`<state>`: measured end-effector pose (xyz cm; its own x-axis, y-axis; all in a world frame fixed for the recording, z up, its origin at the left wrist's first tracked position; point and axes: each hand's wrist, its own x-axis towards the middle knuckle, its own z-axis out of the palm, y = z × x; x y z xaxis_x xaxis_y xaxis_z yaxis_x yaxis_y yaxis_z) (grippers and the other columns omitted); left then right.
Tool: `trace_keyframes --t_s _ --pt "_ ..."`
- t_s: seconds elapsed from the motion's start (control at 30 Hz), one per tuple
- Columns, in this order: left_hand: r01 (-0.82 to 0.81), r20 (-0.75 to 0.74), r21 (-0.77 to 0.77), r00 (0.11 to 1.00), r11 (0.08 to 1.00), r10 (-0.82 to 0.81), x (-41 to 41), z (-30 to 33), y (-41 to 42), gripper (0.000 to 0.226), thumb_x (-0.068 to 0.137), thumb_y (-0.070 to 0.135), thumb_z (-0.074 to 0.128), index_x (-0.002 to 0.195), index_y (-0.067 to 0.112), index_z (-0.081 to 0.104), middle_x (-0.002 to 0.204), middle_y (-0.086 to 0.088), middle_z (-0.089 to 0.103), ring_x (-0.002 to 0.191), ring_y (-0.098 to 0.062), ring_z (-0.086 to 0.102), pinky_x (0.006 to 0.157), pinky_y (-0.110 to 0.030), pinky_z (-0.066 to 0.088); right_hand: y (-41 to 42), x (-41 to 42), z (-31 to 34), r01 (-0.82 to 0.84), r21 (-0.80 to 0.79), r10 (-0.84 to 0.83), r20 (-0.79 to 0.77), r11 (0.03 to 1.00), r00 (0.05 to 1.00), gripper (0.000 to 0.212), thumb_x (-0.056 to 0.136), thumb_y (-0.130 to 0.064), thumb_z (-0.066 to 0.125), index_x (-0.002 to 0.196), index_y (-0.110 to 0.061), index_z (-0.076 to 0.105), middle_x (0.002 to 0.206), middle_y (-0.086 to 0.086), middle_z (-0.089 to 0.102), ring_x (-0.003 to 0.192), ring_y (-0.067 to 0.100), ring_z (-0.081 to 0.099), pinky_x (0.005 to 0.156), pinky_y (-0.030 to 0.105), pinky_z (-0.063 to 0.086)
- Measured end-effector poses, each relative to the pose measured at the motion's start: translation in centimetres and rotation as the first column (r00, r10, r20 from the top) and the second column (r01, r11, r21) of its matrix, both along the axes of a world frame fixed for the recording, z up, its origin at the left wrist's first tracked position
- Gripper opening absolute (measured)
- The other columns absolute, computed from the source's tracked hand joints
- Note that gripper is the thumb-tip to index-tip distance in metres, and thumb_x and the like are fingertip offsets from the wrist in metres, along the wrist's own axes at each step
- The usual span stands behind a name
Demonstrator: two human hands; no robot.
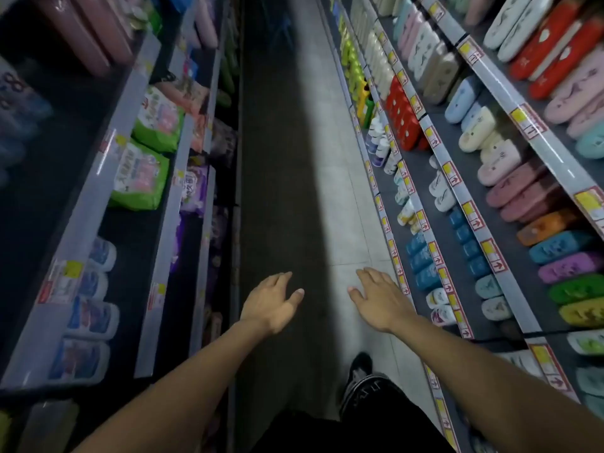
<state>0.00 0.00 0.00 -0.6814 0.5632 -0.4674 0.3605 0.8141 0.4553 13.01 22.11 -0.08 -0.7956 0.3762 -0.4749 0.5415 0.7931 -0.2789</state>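
Both of my arms reach forward over a narrow shop aisle. My left hand hangs palm down above the dark part of the floor, fingers relaxed and slightly bent, holding nothing. My right hand is stretched out palm down with straight fingers, also holding nothing, just left of the lower shelf edge on the right. Neither hand touches a shelf or a product.
Shelves on the left carry green packs, purple packs and white-blue tubs. Shelves on the right hold rows of coloured boxes behind price-tag rails. The tiled floor runs ahead between them. My shoe is below.
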Motion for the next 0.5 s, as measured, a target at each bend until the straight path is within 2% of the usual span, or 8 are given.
trace_keyframes --t_s 0.33,0.5 --pt "0.026 -0.066 -0.088 0.997 0.996 -0.032 -11.3 0.6 10.8 0.069 0.105 0.06 0.035 0.164 0.024 0.027 0.169 0.0 0.031 0.156 -0.022 0.027 0.125 -0.041 0.027 10.8 -11.0 0.1 -0.135 0.085 0.138 -0.026 0.987 0.99 0.069 0.107 -0.056 0.027 0.163 -0.016 0.026 0.171 0.006 0.022 0.155 0.026 0.021 0.127 0.039 0.018" --pt "-0.036 -0.096 -0.099 0.995 0.994 0.026 -17.0 1.7 17.8 0.069 0.106 0.06 0.036 0.164 0.023 0.028 0.169 -0.002 0.032 0.156 -0.023 0.028 0.126 -0.041 0.026 17.5 -17.1 0.8 -0.168 0.063 0.17 -0.022 0.984 0.985 0.066 0.107 -0.055 0.027 0.16 -0.014 0.032 0.167 0.005 0.03 0.152 0.027 0.028 0.123 0.039 0.025"
